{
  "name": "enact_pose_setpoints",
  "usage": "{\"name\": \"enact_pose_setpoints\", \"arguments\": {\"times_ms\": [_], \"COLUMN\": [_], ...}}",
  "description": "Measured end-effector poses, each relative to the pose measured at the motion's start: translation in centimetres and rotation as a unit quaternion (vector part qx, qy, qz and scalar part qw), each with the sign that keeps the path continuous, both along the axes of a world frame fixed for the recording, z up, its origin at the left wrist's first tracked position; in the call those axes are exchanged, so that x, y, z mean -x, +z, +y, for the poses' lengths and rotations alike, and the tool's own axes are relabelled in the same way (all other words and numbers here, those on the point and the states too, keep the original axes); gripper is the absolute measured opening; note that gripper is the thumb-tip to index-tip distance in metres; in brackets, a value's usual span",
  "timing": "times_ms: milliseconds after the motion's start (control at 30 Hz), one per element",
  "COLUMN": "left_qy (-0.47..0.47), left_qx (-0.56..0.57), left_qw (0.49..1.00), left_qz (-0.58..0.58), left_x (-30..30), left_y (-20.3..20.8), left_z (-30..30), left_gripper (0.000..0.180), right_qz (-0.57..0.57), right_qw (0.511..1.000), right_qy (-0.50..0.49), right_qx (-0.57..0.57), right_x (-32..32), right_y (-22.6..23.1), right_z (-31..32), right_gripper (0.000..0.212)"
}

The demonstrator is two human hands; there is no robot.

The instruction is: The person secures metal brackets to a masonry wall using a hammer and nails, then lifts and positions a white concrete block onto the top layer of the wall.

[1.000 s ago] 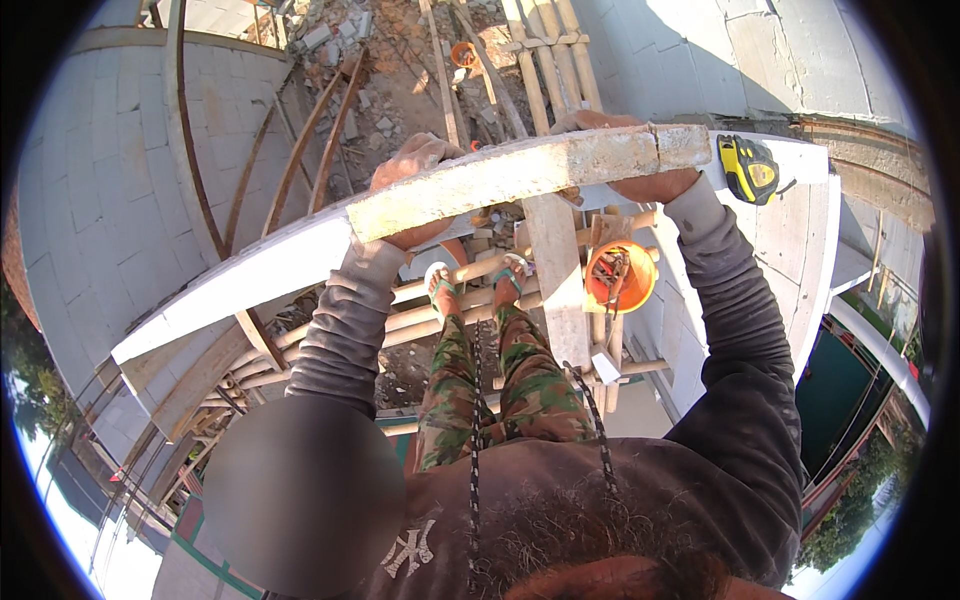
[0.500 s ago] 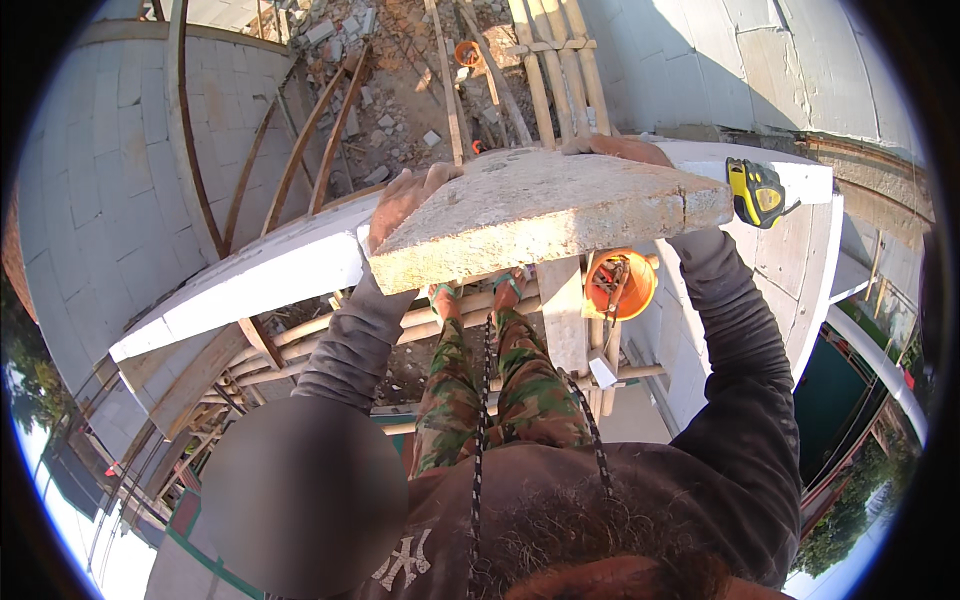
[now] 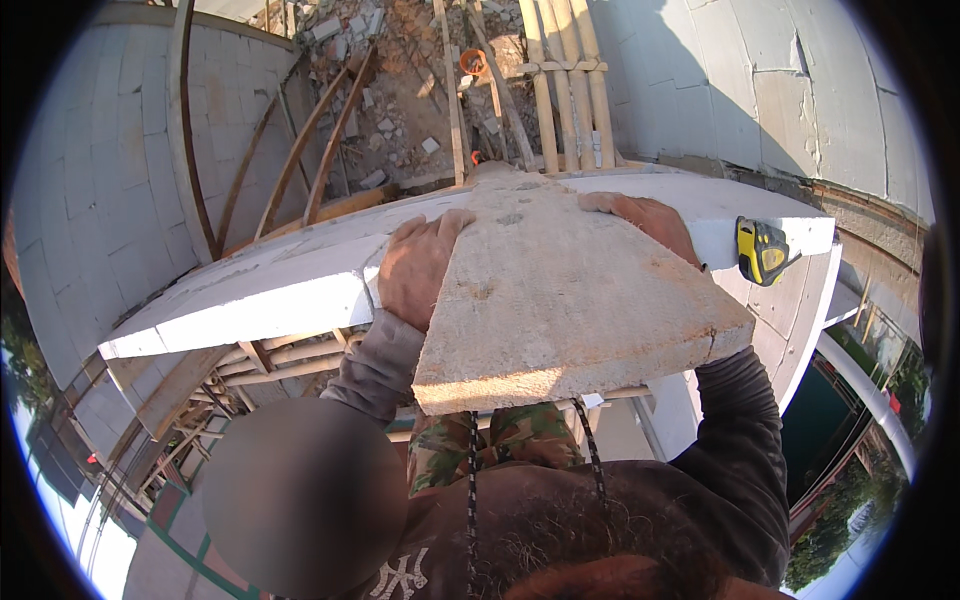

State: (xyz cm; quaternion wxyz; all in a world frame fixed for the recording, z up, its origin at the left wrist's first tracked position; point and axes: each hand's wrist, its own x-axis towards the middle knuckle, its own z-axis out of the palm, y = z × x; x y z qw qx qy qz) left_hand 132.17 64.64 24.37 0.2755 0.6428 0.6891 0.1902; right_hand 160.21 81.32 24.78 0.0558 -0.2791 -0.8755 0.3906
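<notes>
A thick, rough wooden plank (image 3: 560, 290), greyish and dusty, lies across the top of the white block wall (image 3: 240, 275). Its broad sawn end points toward my chest, while the far end narrows away beyond the wall. My left hand (image 3: 418, 262) grips the plank's left edge, fingers curled over its side. On the opposite edge my right hand (image 3: 652, 225) has hold too, with its fingertips on the upper face. To the right of that hand, a yellow and black tape measure (image 3: 762, 252) rests on the wall top.
Several bamboo poles (image 3: 568, 90) lean beyond the wall at the far side, near long timber boards (image 3: 318, 140). Rubble (image 3: 385, 110) and an orange bucket (image 3: 473, 63) lie below. More bamboo scaffolding (image 3: 285, 362) runs under the wall on my side.
Both hands have pulled the plank toward my body, so more of its upper face shows. It now covers the near orange bucket and my feet.
</notes>
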Motion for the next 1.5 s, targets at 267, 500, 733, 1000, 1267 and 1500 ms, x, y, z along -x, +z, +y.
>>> {"name": "enact_pose_setpoints", "arguments": {"times_ms": [267, 500, 733, 1000, 1267, 1500], "left_qy": [0.013, 0.013, 0.005, 0.022, -0.03, -0.023], "left_qx": [0.017, 0.007, -0.014, 0.035, -0.128, -0.1], "left_qw": [1.0, 1.0, 1.0, 0.995, 0.986, 0.981], "left_qz": [-0.006, 0.006, 0.008, -0.091, 0.102, 0.167], "left_x": [0.1, -0.1, -0.1, 0.1, -0.9, -0.8], "left_y": [-0.6, -0.2, -0.8, -0.5, -1.5, -2.2], "left_z": [-0.2, -0.2, -0.5, -0.3, -0.6, -0.8], "left_gripper": [0.055, 0.054, 0.055, 0.043, 0.035, 0.04], "right_qz": [-0.017, -0.01, 0.005, 0.082, 0.115, 0.059], "right_qw": [1.0, 1.0, 1.0, 0.991, 0.958, 0.973], "right_qy": [-0.003, 0.002, -0.023, -0.047, 0.026, -0.028], "right_qx": [0.011, -0.004, 0.006, 0.095, -0.262, -0.223], "right_x": [0.5, 0.3, 0.0, -0.7, -0.7, -1.3], "right_y": [0.4, 0.4, 0.1, -0.9, -0.5, -3.2], "right_z": [0.1, 0.1, -0.4, -0.4, -0.8, -0.4], "right_gripper": [0.044, 0.046, 0.048, 0.043, 0.045, 0.06]}}
